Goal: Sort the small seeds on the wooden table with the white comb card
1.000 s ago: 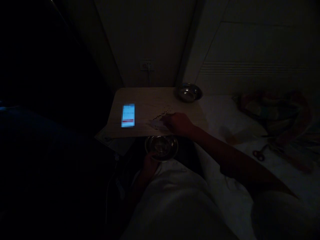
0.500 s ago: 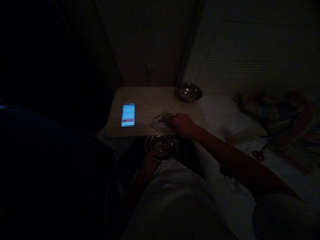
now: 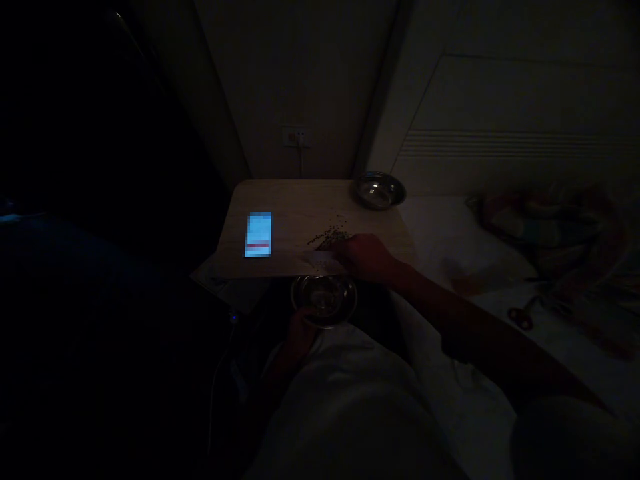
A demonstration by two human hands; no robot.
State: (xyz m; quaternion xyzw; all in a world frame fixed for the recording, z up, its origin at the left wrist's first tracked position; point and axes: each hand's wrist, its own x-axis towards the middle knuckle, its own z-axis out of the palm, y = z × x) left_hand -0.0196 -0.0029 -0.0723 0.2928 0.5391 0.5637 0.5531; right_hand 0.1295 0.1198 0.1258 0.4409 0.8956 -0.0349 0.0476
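Note:
In the dim head view, my left hand (image 3: 303, 328) grips the rim of a metal bowl (image 3: 349, 311), held just below the front edge of a small wooden table (image 3: 293, 200). My right hand (image 3: 367, 257) is closed on a pale flat strip (image 3: 317, 256), its material too dark to tell. That strip lies low over the tabletop near the front edge. Small dark grains (image 3: 334, 233) are scattered in a loose heap just beyond it and beside my fingers.
A lit phone (image 3: 259, 235) lies on the table's left part. Another metal bowl (image 3: 379, 191) stands at the back right corner. To the right, red-handled scissors (image 3: 521, 318) and a colourful cloth (image 3: 540, 213) rest on a pale surface. A wall socket (image 3: 297, 137) holds a plug.
My right hand and the strip have shifted slightly towards the table's front edge. The whole view has tipped a little, so everything sits slightly lower. My left hand still holds the bowl.

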